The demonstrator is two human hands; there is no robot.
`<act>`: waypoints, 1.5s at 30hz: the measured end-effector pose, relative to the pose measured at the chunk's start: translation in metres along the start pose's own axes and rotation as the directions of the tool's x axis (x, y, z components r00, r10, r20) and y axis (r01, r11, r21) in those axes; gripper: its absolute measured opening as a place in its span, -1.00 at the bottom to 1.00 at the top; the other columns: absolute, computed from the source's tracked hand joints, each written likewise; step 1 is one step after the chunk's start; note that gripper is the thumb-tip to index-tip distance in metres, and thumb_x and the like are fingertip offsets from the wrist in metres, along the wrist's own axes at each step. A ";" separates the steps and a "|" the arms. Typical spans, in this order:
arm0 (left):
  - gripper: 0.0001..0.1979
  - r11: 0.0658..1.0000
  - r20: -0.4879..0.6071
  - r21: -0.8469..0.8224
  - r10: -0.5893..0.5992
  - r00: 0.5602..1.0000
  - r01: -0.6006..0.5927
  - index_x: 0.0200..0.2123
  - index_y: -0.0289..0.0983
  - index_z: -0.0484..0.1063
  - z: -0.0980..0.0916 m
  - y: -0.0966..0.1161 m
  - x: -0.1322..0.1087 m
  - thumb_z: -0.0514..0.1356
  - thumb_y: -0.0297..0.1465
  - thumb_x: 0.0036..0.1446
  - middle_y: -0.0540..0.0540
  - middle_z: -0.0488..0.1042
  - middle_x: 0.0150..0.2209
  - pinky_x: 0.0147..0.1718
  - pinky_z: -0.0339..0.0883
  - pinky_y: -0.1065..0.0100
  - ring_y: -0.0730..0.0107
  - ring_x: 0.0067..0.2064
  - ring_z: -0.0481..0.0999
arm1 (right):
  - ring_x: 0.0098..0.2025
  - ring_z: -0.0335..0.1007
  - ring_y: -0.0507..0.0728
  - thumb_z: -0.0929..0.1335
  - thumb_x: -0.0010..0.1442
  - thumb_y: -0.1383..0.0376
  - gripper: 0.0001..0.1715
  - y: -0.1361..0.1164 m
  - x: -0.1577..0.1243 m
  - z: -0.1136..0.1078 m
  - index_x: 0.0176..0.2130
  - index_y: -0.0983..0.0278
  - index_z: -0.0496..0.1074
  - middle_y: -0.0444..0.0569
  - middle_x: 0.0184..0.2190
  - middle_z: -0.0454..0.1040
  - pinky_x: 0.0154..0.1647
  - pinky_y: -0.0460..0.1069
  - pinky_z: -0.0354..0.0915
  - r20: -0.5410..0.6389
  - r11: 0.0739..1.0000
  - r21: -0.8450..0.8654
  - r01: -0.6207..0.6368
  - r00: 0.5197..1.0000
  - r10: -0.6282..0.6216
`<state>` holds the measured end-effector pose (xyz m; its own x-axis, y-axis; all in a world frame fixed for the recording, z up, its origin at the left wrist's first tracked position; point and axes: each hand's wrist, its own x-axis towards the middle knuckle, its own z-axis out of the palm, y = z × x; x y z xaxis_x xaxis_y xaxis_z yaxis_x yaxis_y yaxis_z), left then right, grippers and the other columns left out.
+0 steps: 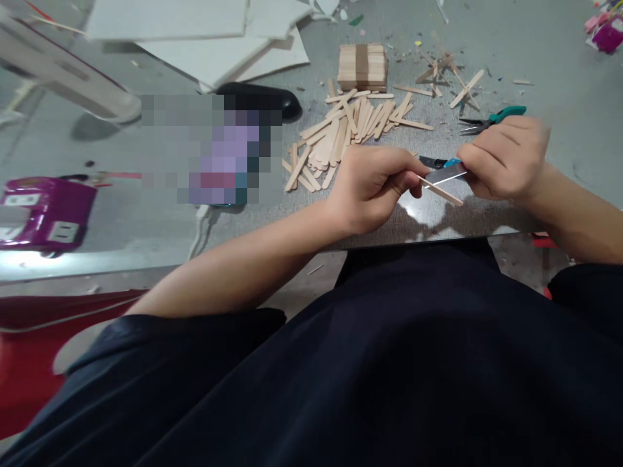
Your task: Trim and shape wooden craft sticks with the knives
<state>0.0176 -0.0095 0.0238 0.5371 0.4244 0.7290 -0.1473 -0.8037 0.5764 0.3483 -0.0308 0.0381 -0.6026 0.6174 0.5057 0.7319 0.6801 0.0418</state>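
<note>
My left hand is closed, pinching a craft stick that points down to the right just above the table's front edge. In my right hand, curled into a fist, is a flat metal blade; its handle is hidden by the fingers. The blade lies close against the stick, and I cannot tell whether the two touch. Behind the hands, a black tool with blue parts is partly covered. Pliers with teal handles lie just beyond my right hand.
A loose pile of craft sticks spreads beyond my left hand, with a banded bundle behind it. More sticks lie crossed farther right. White boards, a blurred phone-like object and a purple socket box are leftward.
</note>
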 end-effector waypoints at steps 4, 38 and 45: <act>-0.37 0.989 0.010 0.037 -0.140 0.990 0.140 -0.13 -0.12 0.78 0.001 -0.004 -0.003 0.19 0.20 0.79 -0.14 0.72 -0.42 -0.29 0.61 0.12 0.19 -0.38 0.73 | -0.29 0.40 0.29 0.20 0.78 -0.40 -0.15 -0.003 -0.001 0.004 -0.15 0.01 0.73 0.04 -0.39 0.47 -0.10 0.31 0.38 0.022 0.993 0.041 -0.107 0.994 0.107; -0.34 0.919 -0.032 -0.364 -0.178 0.983 0.155 -0.35 -0.16 0.56 0.019 -0.041 0.003 0.39 0.20 0.69 0.11 0.26 -0.62 -0.67 -0.01 0.34 0.52 -0.69 0.19 | -0.13 0.51 0.29 0.29 0.62 -0.68 -0.07 0.027 0.022 0.016 -0.18 0.01 0.53 -0.04 -0.39 0.54 0.03 0.21 0.37 0.216 0.854 0.456 -0.252 0.962 0.168; -0.44 0.935 -0.184 -0.353 -0.021 0.983 -0.046 -0.33 -0.17 0.60 0.011 -0.040 0.011 0.41 0.01 0.74 0.11 0.28 -0.59 -0.71 -0.10 0.40 0.61 -0.70 0.12 | -0.28 0.24 0.20 0.31 0.50 -0.79 -0.01 0.079 0.020 0.006 -0.21 -0.04 0.55 -0.12 -0.45 0.52 -0.08 0.21 0.21 0.118 0.876 0.422 -0.233 0.972 0.201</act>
<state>0.0385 0.0230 0.0045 0.3778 0.5105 0.7724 -0.4555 -0.6238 0.6351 0.3921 0.0371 0.0462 -0.4763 0.7838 0.3984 0.6469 0.6193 -0.4450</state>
